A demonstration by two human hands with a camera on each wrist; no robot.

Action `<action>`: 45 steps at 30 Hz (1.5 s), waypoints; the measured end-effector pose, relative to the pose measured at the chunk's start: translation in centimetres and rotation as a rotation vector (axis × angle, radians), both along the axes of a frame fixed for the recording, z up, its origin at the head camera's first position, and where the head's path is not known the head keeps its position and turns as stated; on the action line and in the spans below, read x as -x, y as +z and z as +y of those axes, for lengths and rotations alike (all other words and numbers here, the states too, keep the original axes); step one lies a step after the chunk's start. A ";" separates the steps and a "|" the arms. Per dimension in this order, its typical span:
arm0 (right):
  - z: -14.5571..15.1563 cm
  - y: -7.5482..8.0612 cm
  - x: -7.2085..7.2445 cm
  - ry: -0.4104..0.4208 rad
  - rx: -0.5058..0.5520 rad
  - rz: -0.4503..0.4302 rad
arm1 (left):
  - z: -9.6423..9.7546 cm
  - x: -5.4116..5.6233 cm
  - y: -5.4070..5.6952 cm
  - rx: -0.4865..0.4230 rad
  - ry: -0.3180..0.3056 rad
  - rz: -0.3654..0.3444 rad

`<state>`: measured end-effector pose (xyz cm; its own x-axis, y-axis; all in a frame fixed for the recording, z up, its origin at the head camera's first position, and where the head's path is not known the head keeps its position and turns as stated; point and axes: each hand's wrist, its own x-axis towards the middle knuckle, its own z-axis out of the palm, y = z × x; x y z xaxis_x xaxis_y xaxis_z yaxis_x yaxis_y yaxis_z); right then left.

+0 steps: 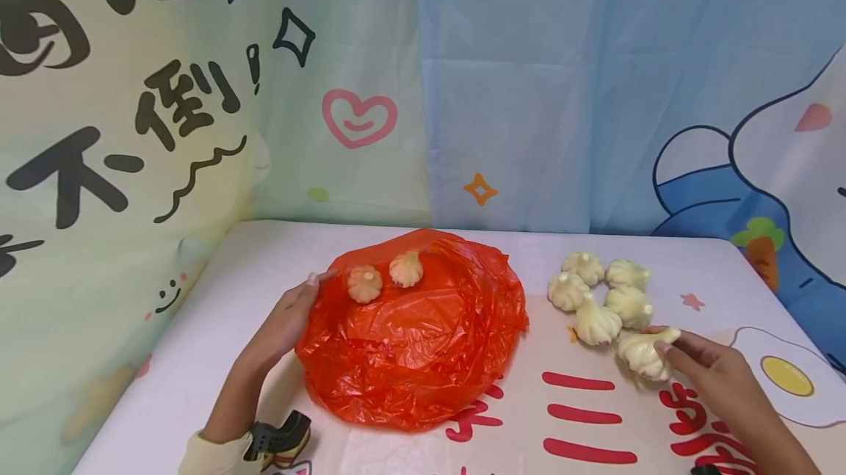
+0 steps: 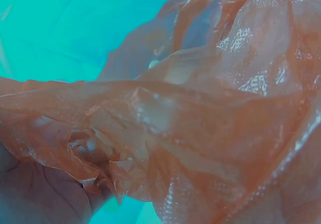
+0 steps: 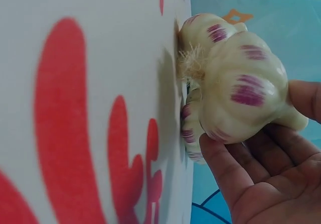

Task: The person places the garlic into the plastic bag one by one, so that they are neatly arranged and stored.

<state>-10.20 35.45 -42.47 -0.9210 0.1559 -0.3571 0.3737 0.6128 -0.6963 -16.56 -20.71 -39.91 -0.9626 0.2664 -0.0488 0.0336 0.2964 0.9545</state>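
Note:
My right hand point(image 1: 717, 372) holds a garlic bulb point(image 1: 644, 354) between thumb and fingers at the right of the table. In the right wrist view the bulb point(image 3: 246, 88) shows purple streaks and a tuft of roots, and the fingers curve under it. Close behind it, several more garlic bulbs point(image 1: 597, 321) lie in a cluster. At the left, my left hand point(image 1: 287, 321) grips the edge of an open red plastic bag point(image 1: 410, 321). Crumpled film partly hides those fingers in the left wrist view. Two garlic bulbs point(image 1: 365, 284) sit toward the bag's far left side.
The table point(image 1: 264, 262) wears a light cloth printed with red strokes and a fried egg point(image 1: 786, 376). A pale printed curtain point(image 1: 515, 93) hangs along its back and left. A dark band point(image 1: 280, 438) is on the left wrist.

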 end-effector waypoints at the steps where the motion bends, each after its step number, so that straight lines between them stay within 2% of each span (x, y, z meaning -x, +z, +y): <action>1: 0.0 0.1 0.0 0.005 -0.001 0.007 | 0.0 0.0 0.0 0.008 0.002 0.001; 9: -0.3 1.0 -0.1 0.035 -0.023 0.064 | 0.0 -0.1 0.2 0.021 0.010 0.017; 19: -2.6 1.8 -0.5 -0.005 -0.104 0.287 | -0.1 -0.1 0.2 -0.001 0.006 0.025; 25: -3.8 2.2 -0.2 0.001 -0.088 0.324 | -0.1 0.0 0.2 0.008 -0.004 0.028; 32: -5.0 2.5 0.2 0.053 -0.048 0.362 | -0.3 -0.2 0.5 0.024 0.026 0.024; 40: -6.5 3.0 0.9 0.067 -0.010 0.379 | -0.1 -0.2 0.3 -0.013 -0.001 0.029; 45: -7.6 3.2 1.4 0.102 0.018 0.426 | 0.0 -0.1 0.3 0.002 0.000 0.033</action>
